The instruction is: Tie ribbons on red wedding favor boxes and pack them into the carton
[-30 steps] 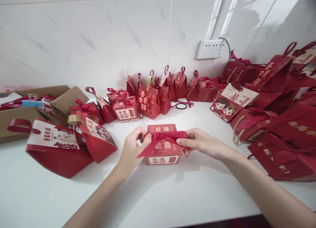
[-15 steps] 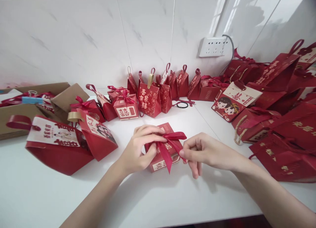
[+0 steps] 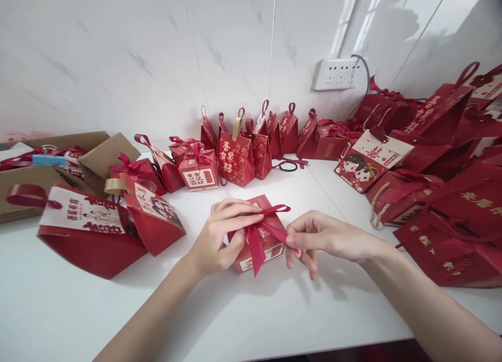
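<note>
A small red gift box [image 3: 257,201] with gold print and a cream label lies on the white table in front of me. A dark red satin ribbon [image 3: 257,249] is tied in a bow across its top; one loop points right and a tail hangs over the front. My left hand [image 3: 225,236] lies over the box's left side, closed on the ribbon near the knot, its fingers hiding the bow's left part. Between thumb and forefinger, my right hand [image 3: 314,239] pinches the other tail at the box's right edge, its remaining fingers loosely curled.
Several red favor boxes [image 3: 236,158] stand along the tiled wall, with a black ring [image 3: 287,166] in front. Red gift bags [image 3: 443,247] pile up at right. Two boxes [image 3: 94,247] and a cardboard carton [image 3: 31,187] are at left. A power strip [image 3: 338,74] is on the wall.
My right hand has drawn the ribbon tail slightly; the right loop has become smaller and flatter. The hanging tail has shifted left. My left hand has stayed on the box.
</note>
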Motion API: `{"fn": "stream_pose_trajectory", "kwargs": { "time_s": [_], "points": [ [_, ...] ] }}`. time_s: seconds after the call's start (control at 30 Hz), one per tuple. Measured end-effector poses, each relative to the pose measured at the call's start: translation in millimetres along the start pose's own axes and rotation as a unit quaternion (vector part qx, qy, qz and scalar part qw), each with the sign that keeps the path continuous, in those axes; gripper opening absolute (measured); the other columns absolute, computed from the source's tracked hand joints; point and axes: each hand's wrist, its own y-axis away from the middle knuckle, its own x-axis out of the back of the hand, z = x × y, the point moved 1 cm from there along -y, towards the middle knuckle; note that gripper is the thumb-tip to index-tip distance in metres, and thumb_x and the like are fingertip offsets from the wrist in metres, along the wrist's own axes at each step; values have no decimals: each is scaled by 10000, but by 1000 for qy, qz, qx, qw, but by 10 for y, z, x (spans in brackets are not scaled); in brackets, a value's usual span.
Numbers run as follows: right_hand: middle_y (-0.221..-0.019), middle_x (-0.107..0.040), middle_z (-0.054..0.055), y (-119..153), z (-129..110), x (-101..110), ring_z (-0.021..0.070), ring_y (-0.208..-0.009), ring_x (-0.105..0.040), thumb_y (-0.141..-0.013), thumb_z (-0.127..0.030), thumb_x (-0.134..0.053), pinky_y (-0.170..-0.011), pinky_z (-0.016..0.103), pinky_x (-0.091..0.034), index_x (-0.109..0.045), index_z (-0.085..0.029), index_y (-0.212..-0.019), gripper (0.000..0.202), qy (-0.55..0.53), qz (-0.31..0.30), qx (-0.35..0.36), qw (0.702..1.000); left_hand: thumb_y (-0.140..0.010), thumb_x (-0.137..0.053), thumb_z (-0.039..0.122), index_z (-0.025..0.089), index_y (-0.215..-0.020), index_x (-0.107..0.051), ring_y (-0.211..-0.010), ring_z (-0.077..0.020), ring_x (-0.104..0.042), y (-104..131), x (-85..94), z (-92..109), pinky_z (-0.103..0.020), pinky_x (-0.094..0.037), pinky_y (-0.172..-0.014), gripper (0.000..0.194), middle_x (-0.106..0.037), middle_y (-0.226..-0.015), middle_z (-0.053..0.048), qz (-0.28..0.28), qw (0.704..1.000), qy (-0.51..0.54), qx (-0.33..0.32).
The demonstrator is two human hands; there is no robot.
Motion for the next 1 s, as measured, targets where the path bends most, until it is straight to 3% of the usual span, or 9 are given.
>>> {"fn": "stream_pose_trajectory", "kwargs": {
  "time_s": [0.13,0.27,0.4,0.5,0.53,0.63,0.73,0.83,1.0],
  "points": [
    [-627,-649,15,28,24,13,55,-428,-551,-749,-432,-663,-463,175,-467,-600,-122,-615,343,-10,-16,-22,1000,-767,-419,106,251,-1052,-694,-1042,-252,-544,-5,-8,-2,-477,-395,-921,422,-679,-1101,-56,-12,1000,-3,20],
    [-649,-662,10,131,22,58,50,-429,-561,-761,-375,-666,-440,151,-440,-637,-127,-646,274,-18,-84,-47,995,-757,-413,106,249,-1039,-701,-1033,-256,-538,-12,-10,2,-483,-389,-916,427,-679,-1094,-56,-10,999,-3,30],
    [-482,-577,-8,249,-60,-4,71,-444,-568,-764,-577,-589,-379,121,-362,-689,-113,-765,474,-24,-175,-98,979,-762,-418,102,242,-1043,-696,-1030,-252,-539,-17,-7,15,-470,-374,-923,420,-672,-1101,-58,-10,999,-9,29],
    [-474,-548,-15,224,-62,-239,70,-407,-528,-719,-700,-526,-358,123,-375,-679,-92,-930,662,-60,-240,-111,963,-759,-427,98,228,-1052,-688,-1037,-250,-534,-20,-8,34,-463,-362,-928,414,-667,-1109,-60,-16,1000,-6,26],
    [-491,-549,-14,181,-36,-336,70,-391,-518,-709,-720,-515,-342,127,-382,-670,-97,-932,680,-90,-224,-102,965,-759,-429,98,228,-1051,-686,-1041,-250,-531,-21,-8,41,-461,-358,-932,411,-666,-1110,-59,-16,999,-5,27],
    [-514,-553,-9,-2,96,-584,95,-367,-542,-750,-730,-447,-285,138,-374,-632,-122,-863,646,-227,-94,-55,968,-762,-429,104,225,-1051,-684,-1055,-251,-518,-20,-11,57,-460,-352,-938,403,-662,-1119,-61,-13,1000,-2,26],
    [-499,-529,-31,-141,205,-688,102,-371,-546,-801,-582,-531,-276,159,-417,-591,-134,-763,453,-307,-2,4,952,-767,-423,114,216,-1055,-681,-1065,-251,-510,-21,-11,58,-456,-352,-942,400,-657,-1126,-64,-22,999,-6,25],
    [-483,-522,-35,-171,231,-667,83,-380,-521,-814,-440,-593,-288,153,-443,-574,-132,-696,330,-302,12,54,952,-764,-419,117,211,-1055,-682,-1065,-249,-511,-25,-7,43,-454,-352,-944,403,-654,-1133,-62,-28,999,-12,26],
    [-465,-552,-9,-127,238,-639,65,-344,-490,-788,-461,-614,-283,130,-406,-600,-103,-670,377,-231,-28,31,972,-756,-407,106,210,-1030,-694,-1060,-243,-512,-21,-4,21,-459,-360,-945,411,-654,-1126,-57,-24,999,-24,23]
  ]
}}
